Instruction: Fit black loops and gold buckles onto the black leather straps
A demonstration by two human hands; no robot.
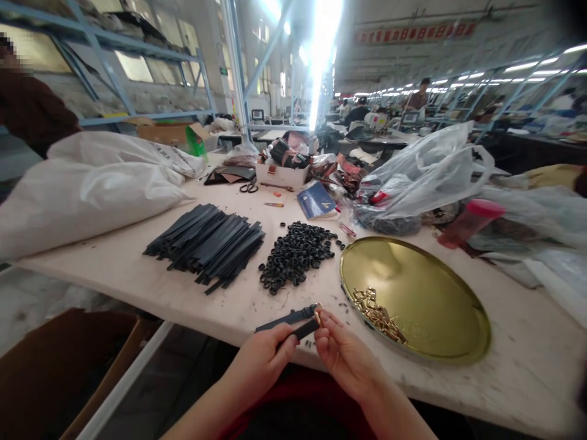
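Note:
My left hand (269, 353) is closed round a dark strap (306, 329) at the table's front edge. At the strap's far end, my right hand (338, 345) pinches a small gold buckle (318, 318), which touches the strap; whether the strap passes through it I cannot tell. Just beyond lies another dark strap (287, 319) with a metal piece at its tip. Further back are a heap of small black loops (298, 253) and a stack of flat dark strips (206, 241). Gold buckles (378, 315) lie piled on a round gold tray (426, 287) to the right.
A white sack (92, 189) covers the table's left end. Behind are scissors (249, 187), a blue booklet (316, 200), a white box (282, 176), a clear plastic bag (417, 171) and a pink-lidded container (472, 222). A cardboard box (68, 366) stands below left. Several people are in the background.

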